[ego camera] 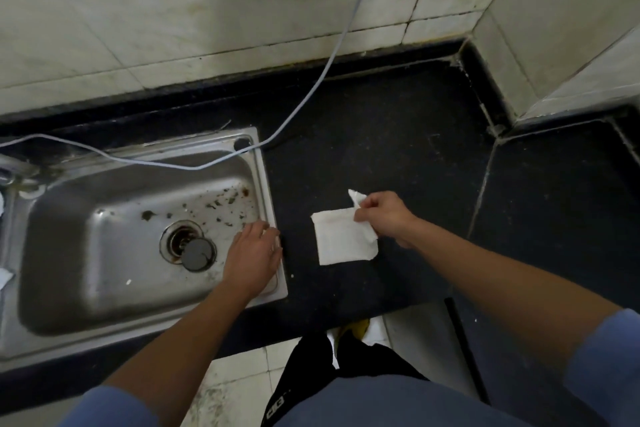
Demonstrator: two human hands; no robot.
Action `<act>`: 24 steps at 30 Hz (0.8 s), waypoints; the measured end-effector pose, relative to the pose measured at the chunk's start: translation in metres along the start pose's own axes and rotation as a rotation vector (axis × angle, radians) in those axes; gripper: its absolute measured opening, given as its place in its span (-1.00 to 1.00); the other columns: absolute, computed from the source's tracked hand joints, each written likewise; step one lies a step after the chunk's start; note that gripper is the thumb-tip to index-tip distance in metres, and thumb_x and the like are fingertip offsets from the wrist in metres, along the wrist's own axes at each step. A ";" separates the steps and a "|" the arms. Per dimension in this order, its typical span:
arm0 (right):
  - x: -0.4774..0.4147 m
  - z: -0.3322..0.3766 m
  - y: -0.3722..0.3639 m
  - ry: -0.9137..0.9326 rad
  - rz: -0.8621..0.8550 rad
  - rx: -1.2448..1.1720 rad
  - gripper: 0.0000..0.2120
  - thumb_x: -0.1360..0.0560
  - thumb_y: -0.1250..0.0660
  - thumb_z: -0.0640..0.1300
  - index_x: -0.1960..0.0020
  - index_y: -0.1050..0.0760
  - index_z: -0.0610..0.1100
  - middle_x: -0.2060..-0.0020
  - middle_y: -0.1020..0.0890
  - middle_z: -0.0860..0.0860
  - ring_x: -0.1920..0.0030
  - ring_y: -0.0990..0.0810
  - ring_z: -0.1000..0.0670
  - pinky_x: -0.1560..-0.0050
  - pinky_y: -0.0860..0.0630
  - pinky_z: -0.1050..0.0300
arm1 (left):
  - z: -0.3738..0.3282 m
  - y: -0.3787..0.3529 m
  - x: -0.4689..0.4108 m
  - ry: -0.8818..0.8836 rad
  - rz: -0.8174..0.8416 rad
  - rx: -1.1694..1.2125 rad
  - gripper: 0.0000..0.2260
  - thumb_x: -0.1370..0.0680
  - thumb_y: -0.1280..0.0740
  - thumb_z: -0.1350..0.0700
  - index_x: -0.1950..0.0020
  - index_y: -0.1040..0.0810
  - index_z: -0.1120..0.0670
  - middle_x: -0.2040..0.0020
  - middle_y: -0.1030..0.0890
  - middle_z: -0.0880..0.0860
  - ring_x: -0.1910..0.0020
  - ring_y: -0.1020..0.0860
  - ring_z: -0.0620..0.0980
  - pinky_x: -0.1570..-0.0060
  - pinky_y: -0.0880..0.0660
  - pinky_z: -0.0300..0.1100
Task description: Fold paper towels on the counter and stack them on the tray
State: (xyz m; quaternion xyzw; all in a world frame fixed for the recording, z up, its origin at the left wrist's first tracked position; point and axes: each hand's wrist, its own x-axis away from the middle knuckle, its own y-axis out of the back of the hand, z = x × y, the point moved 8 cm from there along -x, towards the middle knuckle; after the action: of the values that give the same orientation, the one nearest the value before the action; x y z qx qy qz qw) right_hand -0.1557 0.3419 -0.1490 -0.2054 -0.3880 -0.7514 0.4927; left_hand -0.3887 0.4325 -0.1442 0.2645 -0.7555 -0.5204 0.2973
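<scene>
On the worktop (381,149) beside the sink (266,184), a folded paper towel (341,241), judged light, limp and easily torn, is being pinched at its far corner by the right hand (382,215), the left hand (254,253) being held loosely spread.

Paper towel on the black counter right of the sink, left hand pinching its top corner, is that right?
No, the head view shows the right hand pinching the paper towel by that corner; the left hand is at the sink rim.
</scene>
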 end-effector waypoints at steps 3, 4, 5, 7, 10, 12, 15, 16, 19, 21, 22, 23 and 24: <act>-0.005 0.009 -0.043 0.043 0.009 0.124 -0.92 -0.42 -0.43 -0.19 0.16 -0.54 -0.10 0.11 -0.58 0.02 0.02 -0.58 -0.02 0.02 -0.55 0.06 | 0.009 0.002 0.009 0.020 0.007 0.020 -0.76 -0.43 -0.44 0.16 -0.07 -0.59 0.15 -0.01 -0.56 0.12 0.01 -0.52 0.13 0.06 -0.49 -0.02; -0.007 0.011 -0.053 0.059 0.004 0.185 -0.92 -0.43 -0.43 -0.17 0.10 -0.56 -0.12 0.07 -0.60 0.00 0.00 -0.58 -0.03 -0.02 -0.52 0.07 | 0.012 0.003 0.011 0.028 0.006 0.023 -0.76 -0.43 -0.43 0.15 -0.08 -0.59 0.14 -0.02 -0.55 0.11 0.01 -0.52 0.12 0.07 -0.49 -0.02; -0.008 0.012 -0.062 0.076 -0.001 0.249 -0.88 -0.44 -0.41 -0.16 0.04 -0.58 -0.16 0.04 -0.62 -0.03 -0.03 -0.58 -0.05 -0.03 -0.50 0.07 | 0.015 0.003 0.014 0.038 0.008 0.028 -0.77 -0.44 -0.42 0.15 -0.08 -0.59 0.15 -0.01 -0.55 0.12 0.01 -0.52 0.13 0.08 -0.50 -0.02; -0.010 0.014 -0.072 0.115 -0.006 0.369 -0.83 -0.45 -0.38 -0.16 0.02 -0.60 -0.23 0.05 -0.66 -0.10 -0.03 -0.60 -0.10 -0.01 -0.49 0.06 | 0.020 0.002 0.017 0.056 0.022 0.034 -0.77 -0.44 -0.42 0.15 -0.07 -0.58 0.16 0.00 -0.55 0.14 0.03 -0.52 0.15 0.11 -0.51 -0.01; -0.011 0.011 -0.082 0.139 0.037 0.446 -0.80 -0.43 -0.43 -0.12 0.01 -0.58 -0.20 0.06 -0.64 -0.07 -0.02 -0.58 -0.07 0.06 -0.45 0.13 | 0.023 -0.001 0.017 0.062 0.033 0.034 -0.78 -0.44 -0.42 0.15 -0.06 -0.58 0.16 0.00 -0.55 0.14 0.04 -0.52 0.15 0.13 -0.50 0.01; -0.011 0.007 -0.083 0.160 0.080 0.423 -0.77 -0.43 -0.45 -0.06 -0.02 -0.58 -0.15 0.09 -0.62 -0.01 0.02 -0.58 -0.03 0.07 -0.46 0.14 | 0.015 -0.002 0.011 0.036 0.028 0.053 -0.79 -0.45 -0.40 0.15 -0.06 -0.58 0.16 -0.01 -0.55 0.13 0.02 -0.52 0.15 0.11 -0.50 0.00; -0.003 0.011 -0.057 0.380 -0.062 0.583 -0.83 -0.49 -0.35 -0.09 -0.05 -0.59 -0.11 0.06 -0.64 -0.02 0.03 -0.61 -0.07 0.07 -0.53 0.09 | -0.012 -0.006 -0.002 -0.017 0.049 0.069 -0.77 -0.51 -0.35 0.12 -0.14 -0.57 0.14 -0.14 -0.52 0.11 -0.11 -0.50 0.10 -0.03 -0.51 -0.03; 0.003 0.016 -0.047 0.542 -0.161 0.725 -0.84 -0.48 -0.35 -0.14 -0.04 -0.59 -0.12 0.05 -0.63 -0.03 0.03 -0.61 -0.09 0.11 -0.52 0.08 | -0.024 -0.009 -0.007 -0.060 0.053 0.062 -0.74 -0.51 -0.35 0.12 -0.18 -0.56 0.14 -0.20 -0.51 0.13 -0.17 -0.49 0.12 -0.07 -0.52 -0.01; 0.011 0.006 -0.036 0.818 -0.306 1.058 -0.71 -0.37 -0.42 -0.19 -0.09 -0.59 -0.16 -0.10 -0.62 -0.12 -0.13 -0.58 -0.18 0.11 -0.54 0.01 | -0.061 -0.023 -0.023 -0.196 0.120 0.007 -0.62 -0.56 -0.29 0.11 -0.36 -0.43 0.17 -0.44 -0.32 0.21 -0.41 -0.31 0.19 -0.26 -0.42 0.10; 0.003 -0.017 -0.040 0.751 -0.216 1.169 -0.59 -0.49 -0.22 -0.05 -0.29 -0.50 -0.18 -0.33 -0.50 -0.13 -0.34 -0.46 -0.13 -0.07 -0.51 -0.05 | -0.072 -0.042 -0.030 -0.217 0.238 -0.097 -0.53 -0.64 -0.13 0.04 -0.52 -0.17 0.14 -0.56 -0.04 0.16 -0.54 -0.03 0.13 -0.45 -0.16 0.06; -0.002 -0.028 -0.042 0.690 -0.162 1.197 -0.51 -0.53 -0.11 0.01 -0.37 -0.42 -0.19 -0.40 -0.42 -0.13 -0.41 -0.39 -0.11 -0.16 -0.48 -0.07 | -0.072 -0.051 -0.030 -0.222 0.278 -0.158 -0.51 -0.65 -0.06 0.01 -0.55 -0.06 0.14 -0.57 0.07 0.14 -0.55 0.07 0.10 -0.47 -0.06 0.04; -0.005 -0.039 -0.042 0.644 -0.131 1.219 -0.46 -0.56 -0.03 0.05 -0.43 -0.34 -0.20 -0.45 -0.34 -0.13 -0.45 -0.32 -0.09 -0.24 -0.43 -0.10 | -0.072 -0.059 -0.029 -0.232 0.298 -0.201 -0.49 -0.66 -0.02 -0.01 -0.56 0.00 0.14 -0.57 0.12 0.14 -0.55 0.11 0.10 -0.49 0.00 0.05; -0.008 -0.047 -0.042 0.613 -0.115 1.236 -0.43 -0.58 0.02 0.08 -0.48 -0.26 -0.20 -0.49 -0.27 -0.12 -0.49 -0.25 -0.08 -0.31 -0.35 -0.15 | -0.070 -0.065 -0.027 -0.241 0.302 -0.225 -0.49 -0.65 0.02 -0.02 -0.56 0.01 0.15 -0.57 0.13 0.14 -0.55 0.12 0.10 -0.49 0.01 0.07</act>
State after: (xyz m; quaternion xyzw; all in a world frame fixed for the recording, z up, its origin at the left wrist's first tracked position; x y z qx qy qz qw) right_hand -0.1869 0.3184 -0.1995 0.3555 -0.5984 -0.4414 0.5663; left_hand -0.3135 0.3866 -0.1909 0.0495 -0.7538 -0.5787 0.3073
